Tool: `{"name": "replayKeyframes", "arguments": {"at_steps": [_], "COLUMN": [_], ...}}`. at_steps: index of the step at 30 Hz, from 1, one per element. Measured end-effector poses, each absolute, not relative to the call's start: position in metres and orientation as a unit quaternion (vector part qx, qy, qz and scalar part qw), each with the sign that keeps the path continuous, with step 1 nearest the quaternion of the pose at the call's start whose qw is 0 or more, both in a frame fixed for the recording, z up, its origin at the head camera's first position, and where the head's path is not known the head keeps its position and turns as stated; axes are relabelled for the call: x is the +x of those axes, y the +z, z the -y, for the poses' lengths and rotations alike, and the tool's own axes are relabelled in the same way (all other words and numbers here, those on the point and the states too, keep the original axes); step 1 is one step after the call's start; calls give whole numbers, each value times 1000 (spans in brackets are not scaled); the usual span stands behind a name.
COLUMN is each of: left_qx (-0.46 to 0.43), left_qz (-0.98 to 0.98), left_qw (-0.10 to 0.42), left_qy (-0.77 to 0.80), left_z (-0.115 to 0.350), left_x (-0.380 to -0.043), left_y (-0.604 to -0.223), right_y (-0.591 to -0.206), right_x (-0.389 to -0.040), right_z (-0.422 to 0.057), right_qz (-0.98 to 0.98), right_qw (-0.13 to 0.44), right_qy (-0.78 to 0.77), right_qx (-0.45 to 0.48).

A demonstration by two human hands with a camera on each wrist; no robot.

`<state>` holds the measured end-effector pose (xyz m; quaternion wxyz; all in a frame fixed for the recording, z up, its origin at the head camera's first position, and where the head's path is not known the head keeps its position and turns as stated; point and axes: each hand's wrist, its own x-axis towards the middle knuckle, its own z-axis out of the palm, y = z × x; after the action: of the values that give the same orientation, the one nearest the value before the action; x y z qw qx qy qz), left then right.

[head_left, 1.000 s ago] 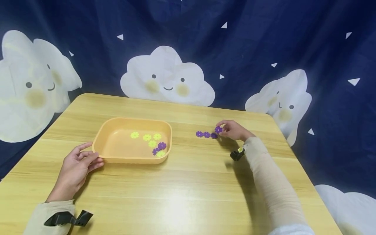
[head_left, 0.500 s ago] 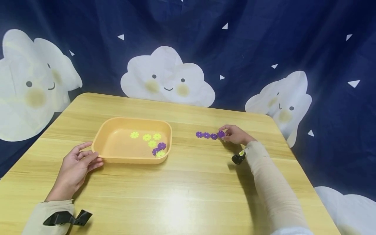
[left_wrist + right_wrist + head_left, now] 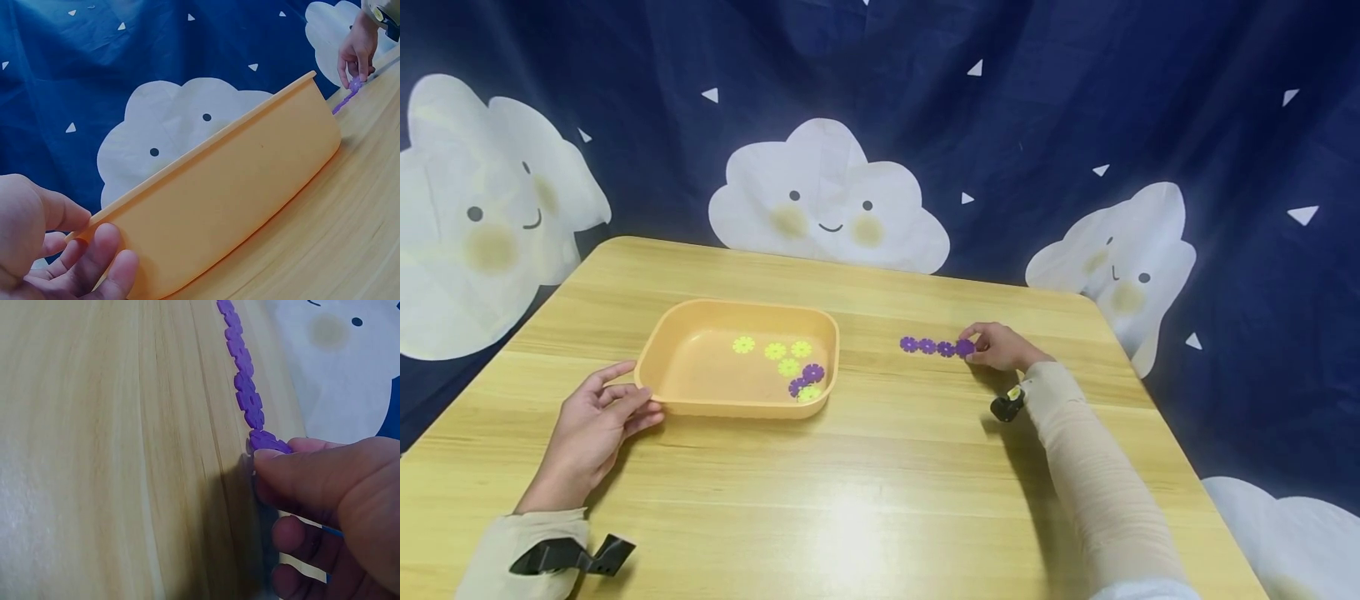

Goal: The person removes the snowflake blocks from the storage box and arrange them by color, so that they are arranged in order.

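My left hand [image 3: 587, 437] holds the near left corner of an orange plastic tray [image 3: 700, 367], thumb over the rim and fingers against the outer wall. Between the thumb and fingers of my right hand [image 3: 1000, 347] is a purple snowflake disc [image 3: 269, 441], tilted in the right wrist view. It sits at the right end of a row of 3 purple snowflake discs [image 3: 927, 346] lying on the table. Its near edge meets or nearly meets the last disc; whether they interlock I cannot tell. The fingers behind the disc are partly hidden.
Inside the tray lie several yellow snowflake discs [image 3: 776, 351] and a couple of purple discs [image 3: 813, 372], some overlapping in the near right corner. The wooden table [image 3: 880, 450] ends at a dark blue curtain [image 3: 1022, 125] printed with clouds.
My right hand has lowered the purple disc from just above the row's right end down into line with the other discs. The left hand and tray have stayed in place.
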<state>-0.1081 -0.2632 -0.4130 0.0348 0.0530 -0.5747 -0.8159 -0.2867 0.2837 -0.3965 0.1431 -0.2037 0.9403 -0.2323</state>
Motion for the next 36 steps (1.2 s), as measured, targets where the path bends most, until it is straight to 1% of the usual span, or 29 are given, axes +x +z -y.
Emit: {"name": "replayKeyframes", "arguments": {"at_steps": [7,21,29,36], "left_qx": [56,54,53,54], "left_qz": [577,583,584,588], "left_qw": [36,38,38,37], "left_qy": [-814,-810,-809,-806], "left_z": [263,264,264,264], "left_x": [-108,-109,-109,-109], "left_y": [-413,-416,-415,-414], "right_y": [-397,-401,-395,-387], "right_x": [-287,-288,-287,-289], "right_z": [-283,-285,-282,-275], "right_qz": [-939,-941,-944,-937], "right_qw": [137,139,146,140], "right_qy": [-224,-218,-209,-221], "right_qx": [-221,-218,-209,-230]}}
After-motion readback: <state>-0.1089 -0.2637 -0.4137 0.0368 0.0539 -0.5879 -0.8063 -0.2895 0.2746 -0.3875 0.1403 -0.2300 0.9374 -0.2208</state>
